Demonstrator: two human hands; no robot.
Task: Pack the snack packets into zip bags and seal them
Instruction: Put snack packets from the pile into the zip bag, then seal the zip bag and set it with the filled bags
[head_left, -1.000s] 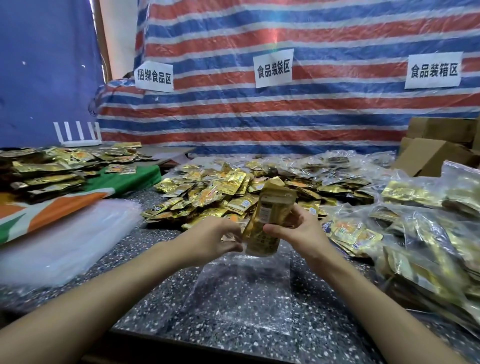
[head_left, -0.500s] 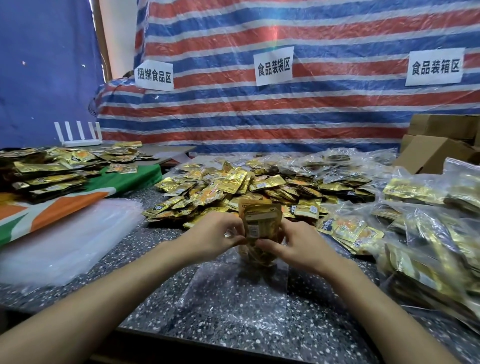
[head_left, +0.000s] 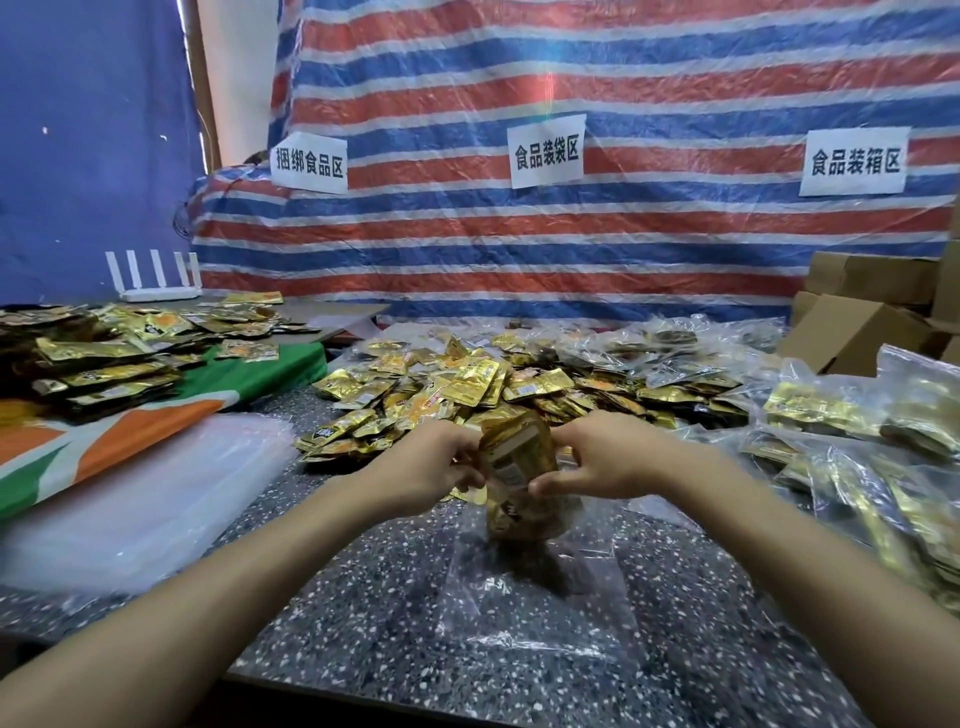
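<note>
Three white paper signs hang on the red, white and blue striped tarp (head_left: 571, 78) that closes off the back of the room; a plain blue sheet (head_left: 78, 130) covers the wall to the left. In black characters the left sign (head_left: 309, 162) reads 捆绑食品区, the middle sign (head_left: 546, 151) reads 食品装袋区 and the right sign (head_left: 854, 162) reads 食品装箱区.

The worktop (head_left: 363, 597) is dark stone speckled with white. On it, a loose heap of gold packets (head_left: 467, 384) lies in the middle, filled bags (head_left: 857, 441) are piled at the right in front of cardboard boxes (head_left: 857, 332), and a stack of empty clear bags (head_left: 130, 493) sits at the left beside a green, orange and white cloth (head_left: 156, 415).

The left hand (head_left: 426, 467) and right hand (head_left: 602, 460) each curl their fingers round a side of an upright bundle of snack packets (head_left: 519, 457). Its lower end sits in the mouth of a clear zip bag (head_left: 535, 587) lying on the worktop. The print on the packets is too small to read.
</note>
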